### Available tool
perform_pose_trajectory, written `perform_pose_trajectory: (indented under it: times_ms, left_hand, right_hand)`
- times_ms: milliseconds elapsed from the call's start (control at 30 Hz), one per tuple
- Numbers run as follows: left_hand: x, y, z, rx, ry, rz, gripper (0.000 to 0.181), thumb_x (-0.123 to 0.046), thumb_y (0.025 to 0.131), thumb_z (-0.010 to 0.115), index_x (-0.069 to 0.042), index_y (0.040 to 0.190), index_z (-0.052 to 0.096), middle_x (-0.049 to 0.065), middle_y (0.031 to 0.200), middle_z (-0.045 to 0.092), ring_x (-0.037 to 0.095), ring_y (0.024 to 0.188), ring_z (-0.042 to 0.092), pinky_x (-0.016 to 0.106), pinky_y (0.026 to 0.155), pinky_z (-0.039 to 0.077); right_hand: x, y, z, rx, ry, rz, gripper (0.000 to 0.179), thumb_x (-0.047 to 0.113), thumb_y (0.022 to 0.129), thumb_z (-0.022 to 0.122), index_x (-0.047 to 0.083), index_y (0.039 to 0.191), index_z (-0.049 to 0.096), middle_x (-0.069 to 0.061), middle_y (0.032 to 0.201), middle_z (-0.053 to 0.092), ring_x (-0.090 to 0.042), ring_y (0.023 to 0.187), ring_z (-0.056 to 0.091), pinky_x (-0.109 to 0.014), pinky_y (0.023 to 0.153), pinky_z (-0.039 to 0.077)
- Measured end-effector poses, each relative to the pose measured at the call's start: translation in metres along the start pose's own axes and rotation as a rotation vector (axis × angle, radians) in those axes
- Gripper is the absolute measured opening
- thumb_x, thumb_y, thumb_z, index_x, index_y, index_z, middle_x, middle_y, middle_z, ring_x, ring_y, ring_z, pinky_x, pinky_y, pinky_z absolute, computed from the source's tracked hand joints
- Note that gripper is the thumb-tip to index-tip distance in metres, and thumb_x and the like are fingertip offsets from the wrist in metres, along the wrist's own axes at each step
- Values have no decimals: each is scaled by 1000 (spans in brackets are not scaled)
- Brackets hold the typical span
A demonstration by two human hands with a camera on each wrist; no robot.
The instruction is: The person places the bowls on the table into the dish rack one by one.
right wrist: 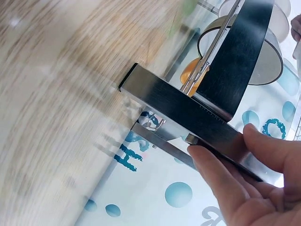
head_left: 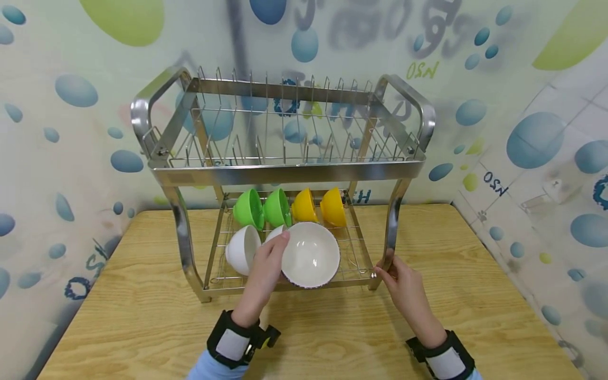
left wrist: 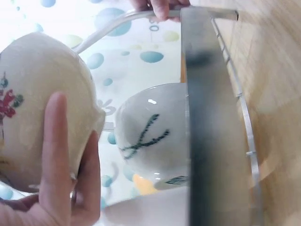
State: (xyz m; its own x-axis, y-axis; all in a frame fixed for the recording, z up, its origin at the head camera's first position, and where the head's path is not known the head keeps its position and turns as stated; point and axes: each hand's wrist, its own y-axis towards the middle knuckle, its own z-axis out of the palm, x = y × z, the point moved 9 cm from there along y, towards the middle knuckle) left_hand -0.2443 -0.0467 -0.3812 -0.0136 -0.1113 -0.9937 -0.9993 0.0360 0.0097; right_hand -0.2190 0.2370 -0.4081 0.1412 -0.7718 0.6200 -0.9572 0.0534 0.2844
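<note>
My left hand [head_left: 266, 269] holds a white bowl [head_left: 311, 256] in front of the rack's lower tier, its thumb over the rim and the bowl's inside facing up toward me. In the left wrist view, fingers [left wrist: 55, 150] support the bowl's outside, which carries a red flower print [left wrist: 7, 102]. My right hand [head_left: 404, 285] grips the front right leg [right wrist: 178, 103] of the metal dish rack [head_left: 290, 174] near its foot. A white bowl [head_left: 243, 250] leans in the lower tier; another white bowl [head_left: 275, 233] is partly hidden behind my left hand.
Two green bowls [head_left: 249, 209] and two yellow bowls [head_left: 333, 207] stand tilted in the lower tier's back row. The upper tier has upright wire dividers [head_left: 285, 142]. The rack stands on a wooden table [head_left: 157, 327] against a wall [head_left: 475, 158] with a printed covering.
</note>
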Motion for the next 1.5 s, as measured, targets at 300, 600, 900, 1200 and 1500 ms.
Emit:
perform_pose_trajectory:
  times_ms: [300,600,900,1200,1500]
  left_hand:
    - [-42,6,19,-129,278,259,42,-44,99,42,-9,103,66,7,92,66,18,82,59,32,69,52]
    - [-66,17,56,-200,596,365,51,-47,96,45,-3,115,59,16,98,58,25,80,55,35,66,47]
    - [-76,27,90,-241,854,527,57,-50,96,43,3,109,58,20,93,56,22,70,54,29,52,54]
    - [-76,39,116,-235,1060,536,57,-50,96,43,2,109,61,22,99,59,26,79,58,28,54,56]
    - [-68,45,137,-236,1305,566,59,-50,96,41,2,107,65,20,95,65,30,85,62,42,88,53]
  right_hand:
    - [1,0,-1,-9,-7,-8,10,12,87,67,6,92,61,-7,81,70,-22,81,70,-33,62,55]
    - [-1,1,1,10,5,6,11,13,88,66,6,93,60,-10,85,71,-25,83,70,-35,64,57]
    - [4,1,0,2,8,-10,11,14,87,67,6,93,61,-11,86,72,-26,84,70,-37,65,57]
    - [2,0,-1,4,5,4,11,14,87,67,7,93,61,-9,85,72,-25,84,70,-38,67,57]
    - [0,1,-1,9,5,13,14,15,88,67,4,94,61,-12,87,72,-28,85,70,-39,68,57]
